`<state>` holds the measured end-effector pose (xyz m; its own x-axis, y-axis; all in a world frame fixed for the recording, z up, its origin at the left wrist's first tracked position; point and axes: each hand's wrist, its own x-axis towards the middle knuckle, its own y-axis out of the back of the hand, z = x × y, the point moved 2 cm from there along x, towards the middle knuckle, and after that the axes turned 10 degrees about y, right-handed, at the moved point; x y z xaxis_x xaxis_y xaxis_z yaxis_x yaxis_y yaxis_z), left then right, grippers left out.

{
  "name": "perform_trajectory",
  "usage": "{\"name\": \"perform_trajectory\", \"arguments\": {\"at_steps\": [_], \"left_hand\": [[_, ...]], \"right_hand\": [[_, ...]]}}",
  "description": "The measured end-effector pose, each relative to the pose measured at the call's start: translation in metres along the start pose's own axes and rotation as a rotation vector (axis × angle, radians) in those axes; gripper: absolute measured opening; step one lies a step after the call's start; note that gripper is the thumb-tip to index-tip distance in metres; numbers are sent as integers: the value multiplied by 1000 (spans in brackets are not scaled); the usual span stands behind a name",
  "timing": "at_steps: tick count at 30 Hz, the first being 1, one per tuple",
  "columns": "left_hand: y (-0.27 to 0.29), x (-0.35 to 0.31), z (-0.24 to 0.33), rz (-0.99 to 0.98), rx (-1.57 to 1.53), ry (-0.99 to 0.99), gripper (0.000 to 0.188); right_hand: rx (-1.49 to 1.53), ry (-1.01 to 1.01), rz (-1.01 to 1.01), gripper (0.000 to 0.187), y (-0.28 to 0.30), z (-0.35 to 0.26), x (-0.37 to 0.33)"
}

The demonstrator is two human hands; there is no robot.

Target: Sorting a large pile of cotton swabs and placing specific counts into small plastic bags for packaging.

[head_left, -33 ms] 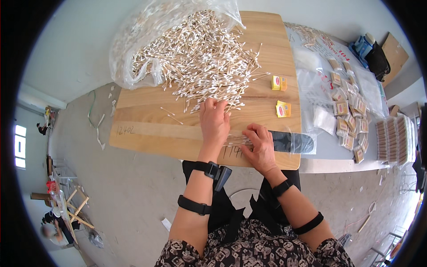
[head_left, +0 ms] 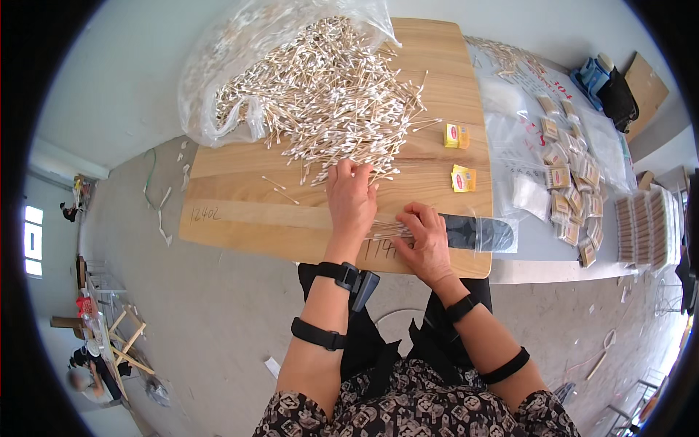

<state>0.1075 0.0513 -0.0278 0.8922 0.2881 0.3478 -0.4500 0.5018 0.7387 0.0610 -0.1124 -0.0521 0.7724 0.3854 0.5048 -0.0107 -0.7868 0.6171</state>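
A large heap of wooden cotton swabs [head_left: 342, 102] with white tips spills from a clear plastic bag [head_left: 200, 102] across the wooden table [head_left: 255, 211]. At the heap's near edge, my left hand [head_left: 351, 200] has its fingers bent and drawn together on cotton swabs; its fingertips are partly hidden. To the right of it, my right hand [head_left: 428, 240] rests low over the tabletop, its thumb and fingers closed around a small bunch of swabs [head_left: 386, 231]. That bunch lies sideways between the two hands. A few loose swabs [head_left: 282, 189] lie left of my left hand.
Two small yellow boxes [head_left: 456, 136] stand on the right of the table. A black flat strip in clear film [head_left: 477, 233] lies beside my right hand. On the adjoining grey table are many small swab packs [head_left: 559, 177], plastic bags and stacked bundles [head_left: 648, 229].
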Motion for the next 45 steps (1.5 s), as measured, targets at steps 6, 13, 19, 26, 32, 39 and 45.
{"name": "perform_trajectory", "arguments": {"at_steps": [6, 13, 19, 26, 32, 39, 45], "left_hand": [[-5, -2, 1, -60, 143, -25, 22], [-8, -7, -2, 10, 75, -4, 23], [-10, -6, -5, -62, 87, -13, 18], [-6, -18, -7, -107, 77, -106, 16], [0, -25, -8, -193, 44, -127, 16], [3, -24, -4, -276, -25, -146, 14], [-3, -21, -2, -246, -17, -164, 18]], "right_hand": [[14, 2, 13, 36, 0, 0, 0], [1, -27, -11, 40, 1, 0, 1], [9, -6, 1, 37, -1, 1, -1], [29, -11, 62, 41, -3, 5, -2], [44, -42, 95, 42, -5, 6, -2], [-60, -65, 9, 49, -4, -2, 4], [-226, -9, -108, 49, -9, -3, 3]]}}
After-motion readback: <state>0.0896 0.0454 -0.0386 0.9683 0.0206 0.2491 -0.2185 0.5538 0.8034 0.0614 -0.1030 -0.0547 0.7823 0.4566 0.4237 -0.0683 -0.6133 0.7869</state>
